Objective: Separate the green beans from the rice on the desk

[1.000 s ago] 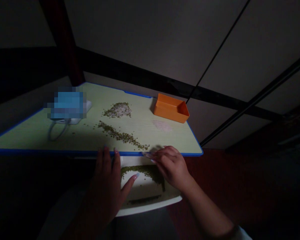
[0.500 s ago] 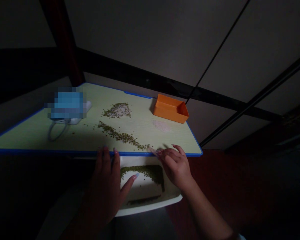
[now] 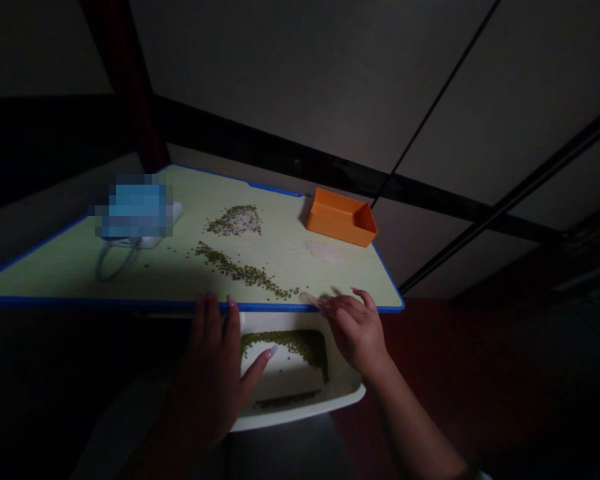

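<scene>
A pale green table [image 3: 80,273] with a blue rim carries a trail of green beans [image 3: 245,272] running toward its near edge. Below that edge my left hand [image 3: 215,367] grips the left side of a white tray [image 3: 300,407] that holds more green beans [image 3: 300,347], thumb inside the tray. My right hand [image 3: 353,327] rests at the table's near edge, fingers loosely curled, one long-nailed finger stretched flat on the table next to the end of the bean trail. Nothing shows in that hand.
A mixed heap of beans and pale grains [image 3: 235,220] lies mid-table, and a small pale grain patch [image 3: 323,250] sits near an orange box [image 3: 341,217] at the far right corner. A blurred blue object on a white device with a cable [image 3: 135,213] is at the left. The surroundings are dark.
My right hand has slid a little to the right along the table edge and its fingers have spread slightly. The left hand and tray stay put.
</scene>
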Demonstrator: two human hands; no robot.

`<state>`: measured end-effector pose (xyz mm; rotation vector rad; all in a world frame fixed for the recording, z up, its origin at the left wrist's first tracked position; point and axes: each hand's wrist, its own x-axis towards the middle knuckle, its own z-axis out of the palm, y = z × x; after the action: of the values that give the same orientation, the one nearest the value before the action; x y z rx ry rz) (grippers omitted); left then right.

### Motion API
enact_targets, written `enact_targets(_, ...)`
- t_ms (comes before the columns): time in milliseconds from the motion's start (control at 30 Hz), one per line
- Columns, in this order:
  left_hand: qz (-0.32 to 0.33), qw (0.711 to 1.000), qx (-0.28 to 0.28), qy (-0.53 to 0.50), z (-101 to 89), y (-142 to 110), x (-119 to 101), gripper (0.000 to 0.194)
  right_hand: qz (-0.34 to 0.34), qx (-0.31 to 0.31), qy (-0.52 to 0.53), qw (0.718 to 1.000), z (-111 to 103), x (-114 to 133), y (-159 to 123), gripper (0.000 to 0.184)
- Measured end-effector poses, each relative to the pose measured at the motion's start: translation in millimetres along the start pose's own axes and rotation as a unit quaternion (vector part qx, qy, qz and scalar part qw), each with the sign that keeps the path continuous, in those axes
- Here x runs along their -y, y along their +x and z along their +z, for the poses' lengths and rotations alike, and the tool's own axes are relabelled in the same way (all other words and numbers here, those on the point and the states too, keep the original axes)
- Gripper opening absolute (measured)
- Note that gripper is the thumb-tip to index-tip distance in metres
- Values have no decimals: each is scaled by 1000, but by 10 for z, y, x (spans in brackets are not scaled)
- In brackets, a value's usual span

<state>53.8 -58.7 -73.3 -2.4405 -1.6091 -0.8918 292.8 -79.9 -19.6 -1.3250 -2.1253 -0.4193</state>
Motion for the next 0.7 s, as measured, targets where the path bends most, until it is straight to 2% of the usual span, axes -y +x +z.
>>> enact_targets(133, 1, 1000, 2, -2, -3, 3, -2, 90, -3, -17, 1, 1000, 3, -7, 9, 10)
enact_targets(267, 3, 1000, -1, -10, -15, 0, -6, 88, 31, -40, -2, 999, 14, -119, 57, 11)
enact_targets(467, -1, 1000, 2, -10, -27, 9, -10, 86, 54, -17, 27, 998, 73, -293, 150, 9)
enact_targets(700, 4, 1000, -1, -8, -20, 7, -2, 89, 53, -11, 95, 994, 48, -255, 60, 7)
